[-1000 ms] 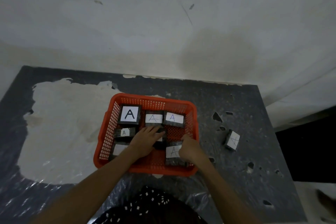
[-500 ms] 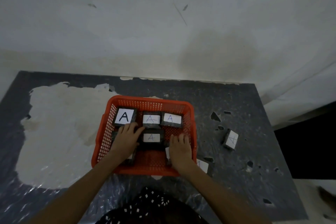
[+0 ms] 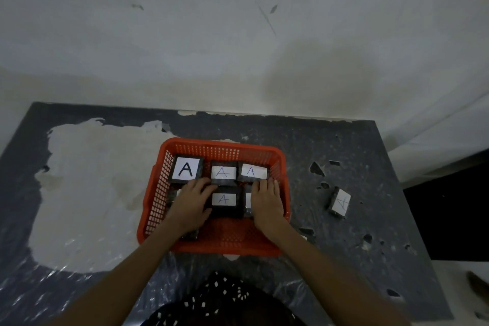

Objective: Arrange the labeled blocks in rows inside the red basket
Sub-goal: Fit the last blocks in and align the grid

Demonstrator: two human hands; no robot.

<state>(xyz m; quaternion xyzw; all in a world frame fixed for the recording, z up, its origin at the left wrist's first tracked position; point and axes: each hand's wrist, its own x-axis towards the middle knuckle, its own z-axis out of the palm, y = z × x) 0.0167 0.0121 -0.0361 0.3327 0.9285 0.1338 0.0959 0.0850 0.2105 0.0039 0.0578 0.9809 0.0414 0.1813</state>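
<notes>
The red basket (image 3: 222, 146) sits mid-table. Along its far wall stands a row of three dark blocks with white "A" labels: a large one (image 3: 186, 169), a middle one (image 3: 223, 172) and a right one (image 3: 253, 171). In a second row lies another labeled block (image 3: 223, 199). My left hand (image 3: 191, 204) lies flat over blocks at the basket's left, fingers spread. My right hand (image 3: 266, 201) presses flat on a block (image 3: 247, 200) whose label is mostly hidden. A further block (image 3: 191, 235) peeks out under my left wrist.
One labeled block (image 3: 340, 201) lies on the dark table (image 3: 357, 246) to the right of the basket. A large pale patch (image 3: 92, 188) covers the table's left half. A white wall rises behind the table. The table's right edge drops to a dark gap.
Both hands have slid farther into the basket. The right hand pushed its block up beside the middle second-row block. The view has tilted slightly.
</notes>
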